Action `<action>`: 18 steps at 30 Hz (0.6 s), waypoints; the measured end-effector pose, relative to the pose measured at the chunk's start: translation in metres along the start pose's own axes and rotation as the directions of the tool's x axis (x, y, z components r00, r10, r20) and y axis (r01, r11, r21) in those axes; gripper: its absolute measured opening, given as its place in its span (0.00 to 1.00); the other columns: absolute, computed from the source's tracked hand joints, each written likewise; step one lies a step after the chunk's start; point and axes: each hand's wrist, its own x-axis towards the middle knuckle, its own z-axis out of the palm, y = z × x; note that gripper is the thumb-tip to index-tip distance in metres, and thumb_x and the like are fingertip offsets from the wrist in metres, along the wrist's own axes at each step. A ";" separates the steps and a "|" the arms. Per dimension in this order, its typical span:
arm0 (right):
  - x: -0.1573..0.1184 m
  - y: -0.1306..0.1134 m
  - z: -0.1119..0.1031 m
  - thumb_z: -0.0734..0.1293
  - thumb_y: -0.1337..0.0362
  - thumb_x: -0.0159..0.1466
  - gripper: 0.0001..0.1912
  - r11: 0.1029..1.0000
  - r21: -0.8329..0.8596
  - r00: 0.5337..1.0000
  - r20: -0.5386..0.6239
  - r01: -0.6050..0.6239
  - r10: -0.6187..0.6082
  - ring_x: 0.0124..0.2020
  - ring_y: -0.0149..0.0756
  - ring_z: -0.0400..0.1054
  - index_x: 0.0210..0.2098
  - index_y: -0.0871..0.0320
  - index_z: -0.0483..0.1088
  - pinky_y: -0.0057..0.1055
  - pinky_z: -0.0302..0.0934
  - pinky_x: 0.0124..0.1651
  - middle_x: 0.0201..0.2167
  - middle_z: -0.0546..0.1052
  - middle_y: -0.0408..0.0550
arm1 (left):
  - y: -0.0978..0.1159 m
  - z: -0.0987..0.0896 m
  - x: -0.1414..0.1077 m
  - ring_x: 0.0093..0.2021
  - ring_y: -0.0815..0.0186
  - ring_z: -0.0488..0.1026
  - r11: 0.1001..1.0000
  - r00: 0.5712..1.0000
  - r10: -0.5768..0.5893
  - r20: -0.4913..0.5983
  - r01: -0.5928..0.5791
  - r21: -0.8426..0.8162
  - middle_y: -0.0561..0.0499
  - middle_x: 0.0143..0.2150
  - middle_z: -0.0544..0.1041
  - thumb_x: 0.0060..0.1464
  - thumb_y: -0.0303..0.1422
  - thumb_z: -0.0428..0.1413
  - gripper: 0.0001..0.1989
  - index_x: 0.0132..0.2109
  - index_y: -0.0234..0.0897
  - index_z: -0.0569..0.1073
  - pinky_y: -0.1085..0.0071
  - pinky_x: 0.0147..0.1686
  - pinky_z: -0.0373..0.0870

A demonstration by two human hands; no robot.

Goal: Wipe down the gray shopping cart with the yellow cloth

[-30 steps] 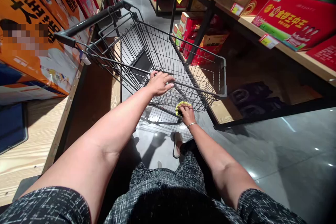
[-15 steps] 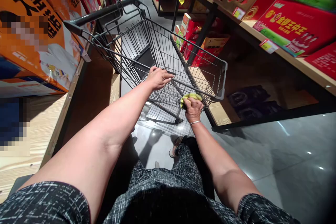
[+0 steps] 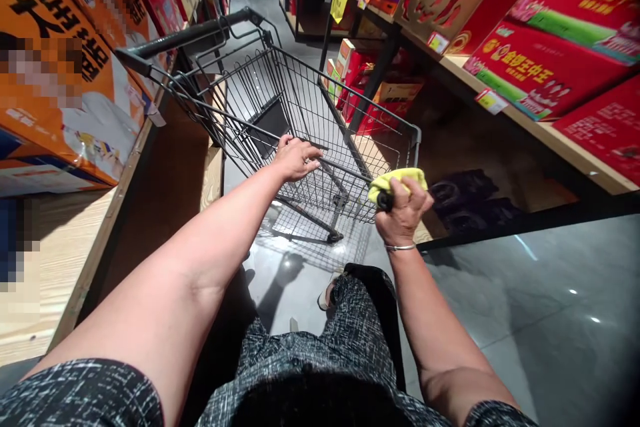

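A dark wire shopping cart (image 3: 300,100) stands across the aisle, its handle at the upper left. My left hand (image 3: 299,159) is closed over the cart's near top rail. In my right hand (image 3: 404,210) is a bunched yellow-green cloth (image 3: 399,181), pressed between fingers and palm at the cart's near right corner. The cloth covers that corner. A small round black thing shows beside my right thumb; what it belongs to cannot be made out.
Orange boxes (image 3: 75,67) stand on a wooden shelf at the left. Red boxes (image 3: 530,67) line a shelf at the right, with more red boxes low down behind the cart. The grey tiled floor (image 3: 525,293) shows at the lower right.
My right hand has moved right and slightly up with the cloth, from below the near rail to the cart's corner. My left hand remains on the rail. The view has shifted slightly.
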 end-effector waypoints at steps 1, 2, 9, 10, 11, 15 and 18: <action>0.006 0.000 -0.006 0.65 0.71 0.54 0.32 0.997 -0.027 0.998 0.009 -0.068 0.068 0.58 0.56 0.57 0.59 0.52 0.71 0.56 0.55 0.60 0.60 0.66 0.58 | 0.002 0.000 -0.001 0.58 0.55 0.68 1.000 1.000 -0.006 0.003 0.006 0.004 0.50 0.51 0.80 0.65 0.45 0.55 0.17 0.56 0.50 0.79 0.51 0.67 0.44; 0.011 -0.002 -0.010 0.65 0.71 0.53 0.33 0.991 -0.046 0.991 0.039 -0.128 0.130 0.57 0.57 0.58 0.58 0.54 0.70 0.57 0.56 0.59 0.60 0.67 0.59 | 0.005 -0.001 -0.002 0.59 0.54 0.68 1.000 1.000 -0.012 0.007 0.012 0.007 0.50 0.52 0.80 0.64 0.45 0.56 0.17 0.56 0.49 0.78 0.51 0.68 0.43; 0.041 -0.087 0.014 0.64 0.73 0.54 0.32 0.993 0.094 0.956 0.290 -0.065 0.035 0.57 0.54 0.58 0.59 0.55 0.69 0.50 0.56 0.58 0.60 0.67 0.59 | 0.023 -0.006 -0.012 0.63 0.50 0.65 0.996 0.996 -0.054 0.065 0.049 0.076 0.48 0.56 0.77 0.60 0.45 0.59 0.21 0.58 0.47 0.75 0.42 0.72 0.35; 0.048 -0.098 0.016 0.65 0.72 0.56 0.32 0.993 0.114 0.948 0.319 -0.030 -0.008 0.57 0.53 0.58 0.60 0.55 0.68 0.49 0.56 0.57 0.60 0.67 0.58 | 0.024 -0.006 -0.013 0.64 0.50 0.65 0.995 0.996 -0.055 0.069 0.049 0.085 0.48 0.57 0.76 0.60 0.44 0.59 0.21 0.59 0.47 0.75 0.41 0.73 0.34; 0.055 -0.106 0.016 0.65 0.72 0.57 0.31 0.992 0.126 0.935 0.351 0.006 -0.050 0.56 0.52 0.59 0.61 0.54 0.68 0.47 0.56 0.57 0.60 0.67 0.58 | 0.023 -0.006 -0.013 0.64 0.50 0.65 0.995 0.996 -0.054 0.073 0.048 0.089 0.48 0.57 0.76 0.61 0.44 0.58 0.21 0.59 0.47 0.74 0.40 0.73 0.33; 0.065 -0.090 0.001 0.66 0.73 0.57 0.30 0.983 0.111 0.872 0.454 0.146 -0.180 0.53 0.50 0.60 0.60 0.53 0.70 0.43 0.57 0.52 0.61 0.68 0.55 | 0.018 -0.005 -0.012 0.65 0.51 0.65 0.997 0.995 -0.044 0.092 0.038 0.070 0.49 0.57 0.77 0.63 0.43 0.56 0.18 0.59 0.50 0.74 0.39 0.73 0.31; 0.054 -0.041 -0.026 0.66 0.74 0.56 0.28 0.987 -0.019 0.865 0.484 0.159 -0.130 0.51 0.50 0.60 0.56 0.53 0.72 0.42 0.57 0.49 0.60 0.70 0.55 | 0.013 -0.005 -0.010 0.66 0.52 0.64 0.998 0.994 -0.046 0.095 0.041 0.052 0.50 0.57 0.77 0.65 0.44 0.54 0.18 0.59 0.50 0.74 0.39 0.73 0.30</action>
